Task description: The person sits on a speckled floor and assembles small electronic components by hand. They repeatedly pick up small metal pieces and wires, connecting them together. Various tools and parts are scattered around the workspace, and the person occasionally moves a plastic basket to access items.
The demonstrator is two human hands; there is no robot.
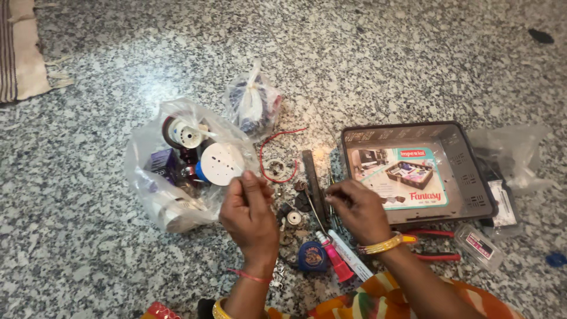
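Granite floor [118,248] carried everything. Grey plastic basket [472,177] sat right of your hands, clear bag of spools [171,171] left, smaller knotted bag [253,103] behind. Your left hand [248,215] had fingertips pinched together, apparently on a thin wire [317,215]; your right hand [357,210] was curled over small parts, grip state unclear. Tape measure [311,256] lay between your wrists.

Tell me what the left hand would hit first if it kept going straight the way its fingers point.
Most likely the clear plastic bag of spools: the left hand points up toward its near edge, by the white round disc. Height above the floor is unclear.
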